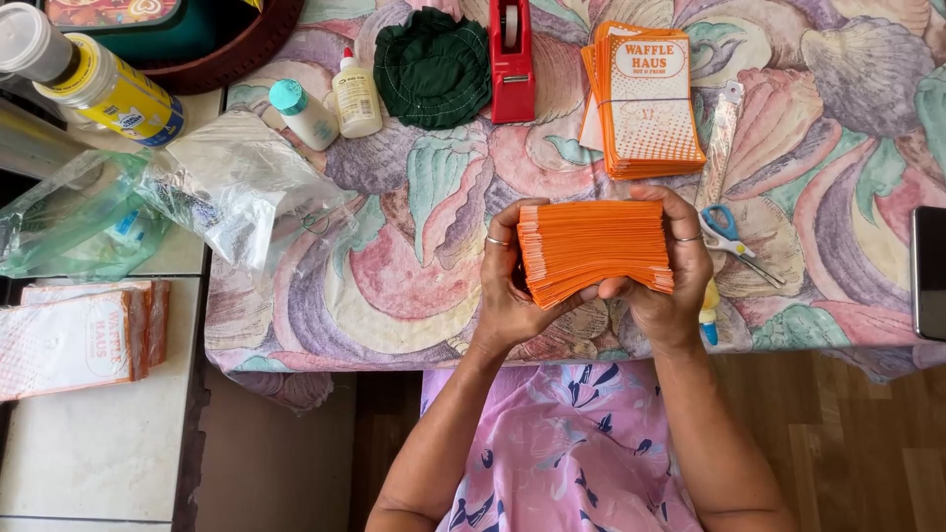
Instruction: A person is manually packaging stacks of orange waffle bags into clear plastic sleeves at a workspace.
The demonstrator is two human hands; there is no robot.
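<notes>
I see both hands closed around one thick stack of orange paper bags, held just above the near edge of the table. My left hand clamps the stack's left end, fingers wrapped over the top and a ring showing; my right hand grips the right end the same way, also ringed. The stack is bright orange, its many thin edges facing me in tight layers, squared at the top and sagging into a slight bow along the bottom.

Beyond it, toward the far edge, lies a second pile of printed orange bags bound with a rubber band. A red tape dispenser stands left of that pile. Blue-handled scissors lie just beside my right hand.
</notes>
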